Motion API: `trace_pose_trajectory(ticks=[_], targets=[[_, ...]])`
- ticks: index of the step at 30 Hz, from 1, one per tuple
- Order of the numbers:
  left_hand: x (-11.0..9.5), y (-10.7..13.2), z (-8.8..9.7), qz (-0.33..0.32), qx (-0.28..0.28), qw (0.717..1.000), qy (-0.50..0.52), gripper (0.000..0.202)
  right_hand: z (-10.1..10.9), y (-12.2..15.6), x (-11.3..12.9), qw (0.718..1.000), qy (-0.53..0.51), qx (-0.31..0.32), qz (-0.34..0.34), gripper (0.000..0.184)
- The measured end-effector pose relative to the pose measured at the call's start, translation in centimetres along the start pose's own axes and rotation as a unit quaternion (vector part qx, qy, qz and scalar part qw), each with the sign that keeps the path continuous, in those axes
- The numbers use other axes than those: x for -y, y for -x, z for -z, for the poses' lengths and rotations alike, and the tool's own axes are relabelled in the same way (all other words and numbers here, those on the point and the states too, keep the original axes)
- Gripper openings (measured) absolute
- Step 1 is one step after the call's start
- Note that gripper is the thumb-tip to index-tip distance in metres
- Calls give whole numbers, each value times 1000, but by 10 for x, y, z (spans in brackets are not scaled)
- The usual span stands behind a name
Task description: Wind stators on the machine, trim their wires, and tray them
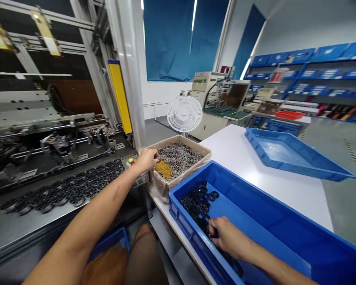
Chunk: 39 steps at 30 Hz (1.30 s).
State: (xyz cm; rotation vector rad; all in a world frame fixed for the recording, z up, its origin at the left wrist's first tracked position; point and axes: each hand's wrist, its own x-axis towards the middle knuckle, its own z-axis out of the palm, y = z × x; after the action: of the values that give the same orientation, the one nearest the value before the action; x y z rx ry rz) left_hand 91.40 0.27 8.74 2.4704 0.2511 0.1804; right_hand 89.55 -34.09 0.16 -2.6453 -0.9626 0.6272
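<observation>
My left hand (pixel 148 159) is closed over the near left corner of a carton (pixel 206 152) lined with clear plastic. Its fingertips are beside a yellow patch (pixel 163 169) among rows of grey ring-shaped parts (pixel 182 154); what they pinch, if anything, is too small to make out. Down inside a long blue bin (pixel 273 209), my right hand (pixel 225 233) has its fingers curled in against black ring-shaped parts (pixel 198 202) heaped along the left wall. Whatever lies in that grip is hidden by the fingers.
On the left, rows of black-rimmed metal rings (pixel 77 186) lie on a machine ledge beside a yellow-topped button (pixel 131 161). A shallow blue tray (pixel 284 152) rests on the white table (pixel 225 142). Behind the carton stands a white fan (pixel 184 114). Below is another blue bin (pixel 124 239).
</observation>
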Motion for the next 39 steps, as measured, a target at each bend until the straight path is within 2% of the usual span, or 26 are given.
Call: trace_pose_trajectory(ticks=[3,5,7,10,12,14,16,19,22,25,30,35,37,39], targets=[[1,65,-3,-16,-71,986,151,28,5,0,3,1000,-2,-24,11,15],[3,118,-10,-29,-69,966,246,19,8,-1,3,999,-11,-33,16,17],[7,171,-17,-37,-56,945,319,20,13,-1,3,997,-37,-54,28,19],[12,231,-25,-27,-62,920,386,35,27,6,12,984,-81,-145,67,21],[13,253,-28,-16,-81,905,418,43,37,17,30,962,-89,-233,111,22],[10,264,-29,-11,-95,886,453,39,41,32,57,931,-85,-309,172,24],[5,267,-29,-5,-80,867,492,39,36,48,89,898,-74,-353,251,29],[-4,269,-32,19,-32,840,542,47,18,62,127,842,-76,-368,388,39],[-11,272,-39,20,7,822,569,47,-1,67,141,801,-78,-375,460,43],[-15,274,-46,2,22,821,570,46,-10,67,139,792,-70,-379,474,40],[-19,273,-56,-54,8,810,584,34,-13,65,132,792,-67,-393,461,38],[-24,273,-55,-17,7,828,561,46,-14,63,130,789,-68,-381,477,41],[-26,272,-54,-4,20,833,553,42,-13,64,130,788,-69,-381,479,41],[-27,271,-53,11,43,826,562,40,-12,64,130,788,-67,-381,478,39]])
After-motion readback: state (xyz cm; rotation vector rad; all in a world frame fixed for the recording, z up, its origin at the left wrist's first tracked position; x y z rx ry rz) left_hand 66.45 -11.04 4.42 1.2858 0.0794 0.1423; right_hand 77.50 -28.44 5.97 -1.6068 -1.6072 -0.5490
